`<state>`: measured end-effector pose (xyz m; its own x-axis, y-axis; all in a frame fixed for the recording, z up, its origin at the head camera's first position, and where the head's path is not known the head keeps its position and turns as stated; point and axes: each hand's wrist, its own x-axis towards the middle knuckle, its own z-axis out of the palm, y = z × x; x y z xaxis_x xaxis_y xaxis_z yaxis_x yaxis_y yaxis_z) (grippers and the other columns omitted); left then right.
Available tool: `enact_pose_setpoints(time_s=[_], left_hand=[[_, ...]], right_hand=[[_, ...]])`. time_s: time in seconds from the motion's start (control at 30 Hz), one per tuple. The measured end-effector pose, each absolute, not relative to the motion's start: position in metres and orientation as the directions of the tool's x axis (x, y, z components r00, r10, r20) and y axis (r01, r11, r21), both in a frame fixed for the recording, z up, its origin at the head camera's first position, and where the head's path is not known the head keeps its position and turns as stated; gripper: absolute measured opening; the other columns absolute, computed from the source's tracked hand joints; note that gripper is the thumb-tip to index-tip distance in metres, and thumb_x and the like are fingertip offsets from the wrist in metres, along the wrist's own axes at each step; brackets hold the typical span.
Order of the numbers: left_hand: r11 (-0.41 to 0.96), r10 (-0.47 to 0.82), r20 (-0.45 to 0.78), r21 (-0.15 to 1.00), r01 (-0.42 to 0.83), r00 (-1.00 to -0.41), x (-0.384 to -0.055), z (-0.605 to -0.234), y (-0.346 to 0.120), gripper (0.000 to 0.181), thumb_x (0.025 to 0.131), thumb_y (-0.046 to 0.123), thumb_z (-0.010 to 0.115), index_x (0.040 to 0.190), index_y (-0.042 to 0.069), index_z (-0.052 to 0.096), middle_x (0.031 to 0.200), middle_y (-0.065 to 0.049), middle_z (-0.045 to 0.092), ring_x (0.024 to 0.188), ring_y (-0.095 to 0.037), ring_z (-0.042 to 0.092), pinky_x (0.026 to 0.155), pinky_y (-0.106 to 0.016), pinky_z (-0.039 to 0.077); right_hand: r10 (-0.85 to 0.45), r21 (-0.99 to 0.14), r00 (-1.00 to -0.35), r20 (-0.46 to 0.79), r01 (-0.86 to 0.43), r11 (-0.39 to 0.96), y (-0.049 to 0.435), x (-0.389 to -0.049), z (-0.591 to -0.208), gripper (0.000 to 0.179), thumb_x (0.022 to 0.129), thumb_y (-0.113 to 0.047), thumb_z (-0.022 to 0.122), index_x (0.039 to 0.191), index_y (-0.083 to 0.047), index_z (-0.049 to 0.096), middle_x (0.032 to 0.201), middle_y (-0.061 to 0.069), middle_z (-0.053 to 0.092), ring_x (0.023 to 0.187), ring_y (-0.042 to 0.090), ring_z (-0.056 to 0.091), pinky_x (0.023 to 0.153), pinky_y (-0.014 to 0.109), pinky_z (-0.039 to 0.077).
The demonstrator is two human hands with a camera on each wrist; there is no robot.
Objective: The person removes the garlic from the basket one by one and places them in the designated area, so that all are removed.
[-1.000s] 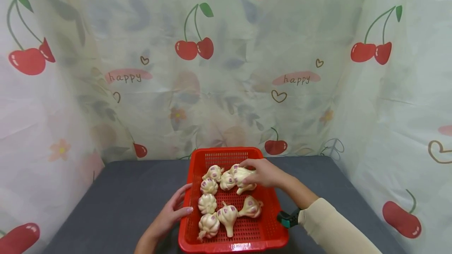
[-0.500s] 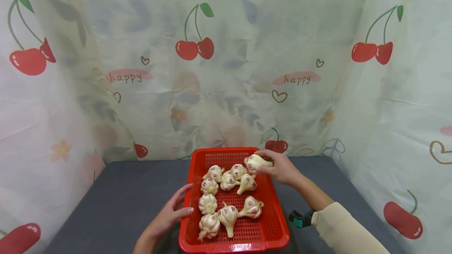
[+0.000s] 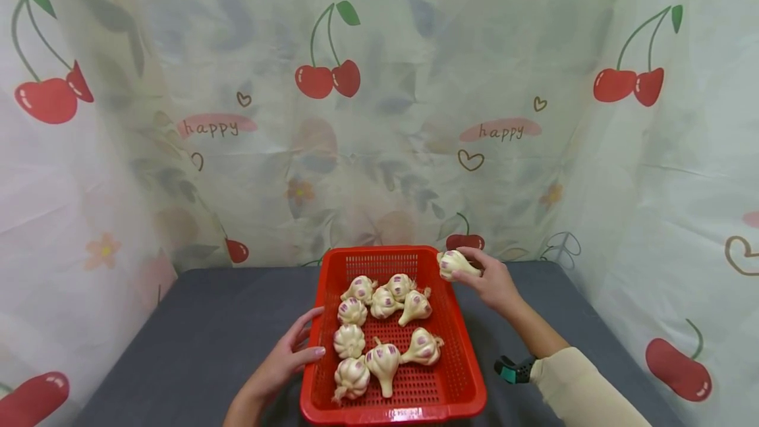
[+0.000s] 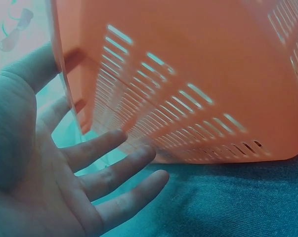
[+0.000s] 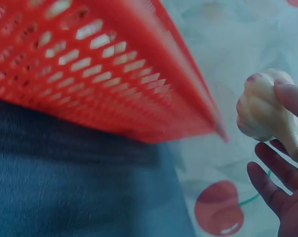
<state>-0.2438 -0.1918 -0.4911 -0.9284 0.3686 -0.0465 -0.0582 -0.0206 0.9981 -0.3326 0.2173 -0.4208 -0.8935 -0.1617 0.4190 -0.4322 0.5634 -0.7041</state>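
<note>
My right grip [image 3: 495,281] pinches garlic bulb [image 3: 453,264] near red basket [image 3: 379,415]; I judge bulb light, firm, best held round body. Left grip [image 3: 288,351], fingers loose, touches basket.

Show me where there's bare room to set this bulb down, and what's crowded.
Table: bare left of the left grip, up to the curtain. Red basket: bare floor at front right, between its walls and the front bulbs, plus a strip between those and the back bulbs. Crowded: the basket's left side.
</note>
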Motion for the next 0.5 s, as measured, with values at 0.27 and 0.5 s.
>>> enact_pose_setpoints(time_s=[0.27, 0.5], left_hand=[[-0.018, 0.367, -0.041, 0.999, -0.051, -0.929, -0.244, -0.491, -0.192, 0.069, 0.096, 0.017, 0.059, 0.154, 0.017, 0.021, 0.146, -0.029, 0.033, 0.123, -0.039, 0.049, 0.088, -0.05, 0.051], [-0.006, 0.365, -0.048, 0.999, -0.054, -0.93, -0.243, -0.49, -0.192, 0.069, 0.096, 0.018, 0.058, 0.154, 0.017, 0.02, 0.146, -0.029, 0.033, 0.122, -0.039, 0.049, 0.087, -0.05, 0.051]], right_hand=[[-0.092, -0.707, -0.913, 0.397, -0.368, 0.604, 0.233, -0.345, -0.443, 0.053, 0.086, -0.028, 0.075, 0.13, -0.005, 0.058, 0.118, 0.017, 0.063, 0.099, 0.03, 0.06, 0.08, 0.043, 0.052], [-0.042, -0.698, -0.92, 0.389, -0.324, 0.638, 0.239, -0.354, -0.459, 0.054, 0.086, -0.026, 0.075, 0.131, -0.001, 0.057, 0.119, 0.02, 0.063, 0.102, 0.035, 0.059, 0.085, 0.049, 0.049]])
